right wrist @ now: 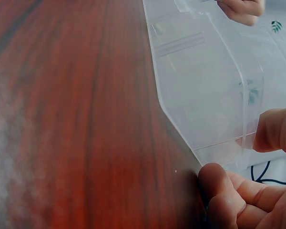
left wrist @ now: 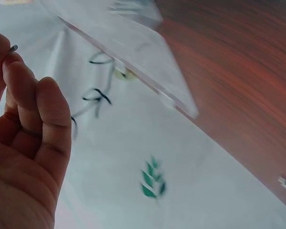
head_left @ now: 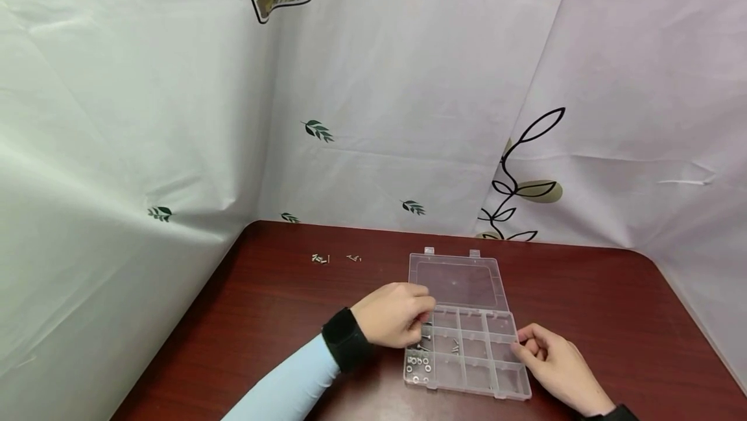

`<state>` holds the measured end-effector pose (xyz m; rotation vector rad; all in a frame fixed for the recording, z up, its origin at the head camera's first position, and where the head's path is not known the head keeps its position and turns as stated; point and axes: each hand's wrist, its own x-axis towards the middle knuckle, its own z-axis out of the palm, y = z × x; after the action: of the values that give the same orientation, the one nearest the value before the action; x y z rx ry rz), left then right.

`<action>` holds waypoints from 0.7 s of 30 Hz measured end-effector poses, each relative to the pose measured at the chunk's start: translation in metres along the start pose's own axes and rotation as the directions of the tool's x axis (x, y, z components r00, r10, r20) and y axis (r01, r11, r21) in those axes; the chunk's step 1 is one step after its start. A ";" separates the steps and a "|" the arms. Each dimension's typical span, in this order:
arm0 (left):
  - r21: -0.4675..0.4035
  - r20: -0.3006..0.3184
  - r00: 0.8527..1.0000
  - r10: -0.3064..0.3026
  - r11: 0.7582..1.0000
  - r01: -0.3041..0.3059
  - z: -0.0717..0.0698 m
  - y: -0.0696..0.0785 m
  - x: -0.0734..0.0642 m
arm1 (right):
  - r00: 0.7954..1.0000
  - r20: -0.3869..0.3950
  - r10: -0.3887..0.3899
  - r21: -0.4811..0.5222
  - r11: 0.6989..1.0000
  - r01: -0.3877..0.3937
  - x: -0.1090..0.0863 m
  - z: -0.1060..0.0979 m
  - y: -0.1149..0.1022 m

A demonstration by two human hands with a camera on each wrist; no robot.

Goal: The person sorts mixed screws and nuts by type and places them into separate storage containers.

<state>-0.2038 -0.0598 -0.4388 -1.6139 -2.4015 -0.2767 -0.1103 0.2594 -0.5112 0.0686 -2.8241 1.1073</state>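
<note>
A clear plastic compartment box (head_left: pixel 477 364) lies on the table with its lid (head_left: pixel 455 281) folded back. Over its left compartments is my left hand (head_left: pixel 393 314), which pinches a small screw-like metal piece (left wrist: pixel 13 48) between thumb and index finger; only its grey end shows. My right hand (head_left: pixel 557 366) holds the box's right side, with fingers and thumb at the wall (right wrist: pixel 243 129). Ring-shaped washers (head_left: pixel 417 362) fill the front left compartment. Several small screws (head_left: pixel 455 346) lie in a middle compartment, and others sit partly hidden beneath my left hand.
On the dark red wooden table (head_left: pixel 280 304), two small groups of metal pieces lie at the back left: one group (head_left: pixel 319 259) and a smaller one (head_left: pixel 353 257). A white cloth (head_left: pixel 379 116) with leaf prints hangs behind the table and along its sides.
</note>
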 end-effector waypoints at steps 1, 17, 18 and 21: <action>0.004 0.003 1.000 0.011 1.000 -0.011 0.001 0.003 0.004 | 1.000 0.000 0.000 0.000 1.000 0.000 0.000 0.000 0.000; -0.027 0.176 0.982 -0.071 0.997 0.077 0.010 0.011 0.013 | 1.000 -0.008 -0.013 0.002 1.000 0.013 0.000 0.002 0.001; -0.025 0.165 0.983 -0.086 0.996 0.091 0.010 0.007 0.010 | 1.000 -0.009 -0.016 0.002 1.000 0.016 0.000 0.002 0.001; -0.005 0.138 0.980 -0.144 0.989 0.146 0.009 -0.008 0.001 | 1.000 -0.012 -0.020 0.000 1.000 0.020 0.000 0.001 0.002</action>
<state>-0.2124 -0.0595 -0.4469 -1.5127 -2.6321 -0.2159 -0.1108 0.2597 -0.5135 0.0893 -2.8064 1.0998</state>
